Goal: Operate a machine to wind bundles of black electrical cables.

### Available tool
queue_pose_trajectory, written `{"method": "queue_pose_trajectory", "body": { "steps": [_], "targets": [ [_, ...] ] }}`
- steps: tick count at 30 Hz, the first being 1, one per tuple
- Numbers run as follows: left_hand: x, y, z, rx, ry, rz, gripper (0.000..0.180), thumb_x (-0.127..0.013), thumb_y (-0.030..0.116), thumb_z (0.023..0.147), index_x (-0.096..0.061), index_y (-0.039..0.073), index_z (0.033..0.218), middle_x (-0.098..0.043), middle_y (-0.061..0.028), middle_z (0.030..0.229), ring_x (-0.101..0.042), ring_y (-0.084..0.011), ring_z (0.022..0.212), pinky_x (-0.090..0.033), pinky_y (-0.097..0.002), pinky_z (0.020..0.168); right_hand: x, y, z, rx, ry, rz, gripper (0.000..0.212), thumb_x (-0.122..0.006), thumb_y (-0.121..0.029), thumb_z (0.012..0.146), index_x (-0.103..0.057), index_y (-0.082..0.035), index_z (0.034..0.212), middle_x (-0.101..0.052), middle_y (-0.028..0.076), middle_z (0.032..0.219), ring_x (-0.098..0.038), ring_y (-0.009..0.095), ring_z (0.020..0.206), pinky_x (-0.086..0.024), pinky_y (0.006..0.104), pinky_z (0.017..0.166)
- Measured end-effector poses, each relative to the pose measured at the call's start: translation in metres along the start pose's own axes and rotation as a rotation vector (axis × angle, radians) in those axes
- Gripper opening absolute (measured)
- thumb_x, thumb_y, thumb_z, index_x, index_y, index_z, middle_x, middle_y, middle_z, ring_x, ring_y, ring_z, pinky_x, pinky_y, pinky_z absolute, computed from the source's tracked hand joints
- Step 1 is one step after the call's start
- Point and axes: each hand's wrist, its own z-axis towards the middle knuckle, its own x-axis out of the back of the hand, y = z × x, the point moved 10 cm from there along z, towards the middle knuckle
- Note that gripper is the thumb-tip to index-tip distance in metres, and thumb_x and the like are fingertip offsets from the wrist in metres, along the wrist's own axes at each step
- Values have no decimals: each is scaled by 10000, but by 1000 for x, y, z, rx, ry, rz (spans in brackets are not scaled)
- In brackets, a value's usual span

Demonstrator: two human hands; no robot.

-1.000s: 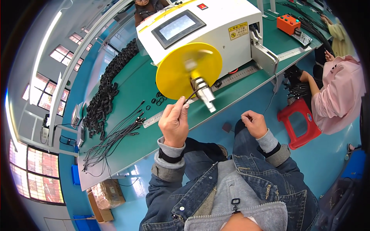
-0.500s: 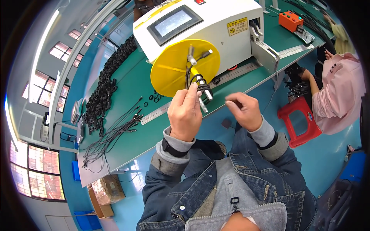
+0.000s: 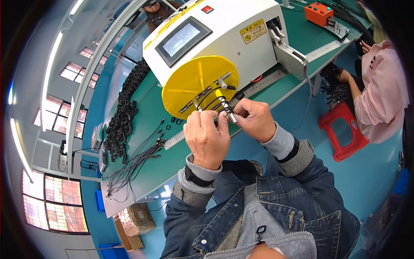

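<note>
A black cable lies in loops around the metal posts on the yellow disc of a white winding machine. My left hand is at the lower left of the loops, its fingers curled and pinching the cable beside the posts. Opposite it, my right hand has thumb and forefinger closed at the right side of the coil, near a post's end. The fingertips hide what this hand grips there, if anything.
Loose cables and a heap of black coils lie on the green table at left. A steel ruler runs under the disc. An orange box stands far right. A person in pink sits beside a red stool.
My right hand has moved left and up to the coil and closed its fingers there. My left hand has shifted lower on the loops. The disc has turned.
</note>
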Motion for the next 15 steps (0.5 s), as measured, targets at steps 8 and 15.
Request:
{"method": "queue_pose_trajectory", "body": {
  "steps": [8,15],
  "targets": [
    [2,-7,-4,-11,59,-92,135,-682,100,711,-571,64,778,-470,-72,696,-459,-258,643,-357,-357,570,-3,3,5,2,-44,24,135,-700,-5,673,-565,-11,678,-546,50,549,-498,93,484,-384,233,440],
    [7,-6,-3,-4,27,-57,150,-705,86,681,-577,55,753,-484,-71,690,-476,-247,634,-396,-342,557,-4,3,6,-2,-79,-1,149,-702,6,649,-566,-16,705,-565,52,597,-503,92,504,-392,233,448]
  ]
}}
